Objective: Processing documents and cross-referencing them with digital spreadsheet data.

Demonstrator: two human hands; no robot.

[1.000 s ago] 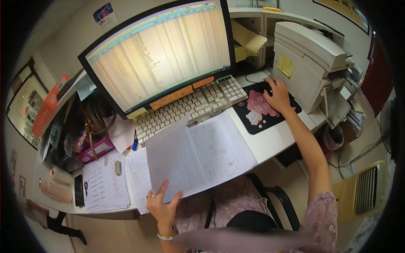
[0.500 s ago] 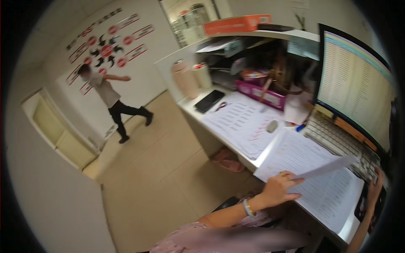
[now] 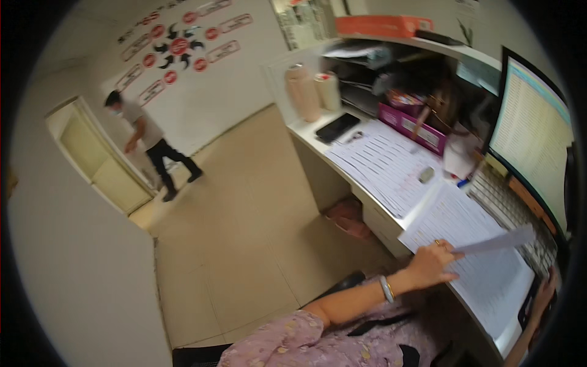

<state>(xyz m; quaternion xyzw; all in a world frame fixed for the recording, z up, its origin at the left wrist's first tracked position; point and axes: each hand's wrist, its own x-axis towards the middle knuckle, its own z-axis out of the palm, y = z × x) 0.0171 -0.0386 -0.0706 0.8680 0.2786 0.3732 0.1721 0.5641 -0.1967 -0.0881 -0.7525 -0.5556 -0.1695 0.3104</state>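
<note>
My left hand (image 3: 431, 267), with a ring and a bracelet, is closed on the edge of a printed sheet of paper (image 3: 502, 239). The sheet is lifted at an angle above another printed page (image 3: 428, 211) on the desk. At the far right, my right hand (image 3: 544, 295) rests low beside the keyboard (image 3: 489, 199), over a dark pad. Its fingers are mostly hidden, so what lies under them cannot be made out. A monitor (image 3: 531, 137) showing a table of rows stands behind the keyboard.
A marked sheet (image 3: 382, 162), a grey eraser-like block (image 3: 426, 175), a black phone (image 3: 337, 128) and a pink flask (image 3: 302, 92) are on the desk. A purple box (image 3: 411, 126) sits further back. Pink slippers (image 3: 350, 219) lie below. A masked person (image 3: 143, 128) walks near a door (image 3: 101, 156).
The view has swung left, so the desk sits further right. The walking person has moved toward the door and lowered an outstretched arm. My left hand keeps the sheet lifted.
</note>
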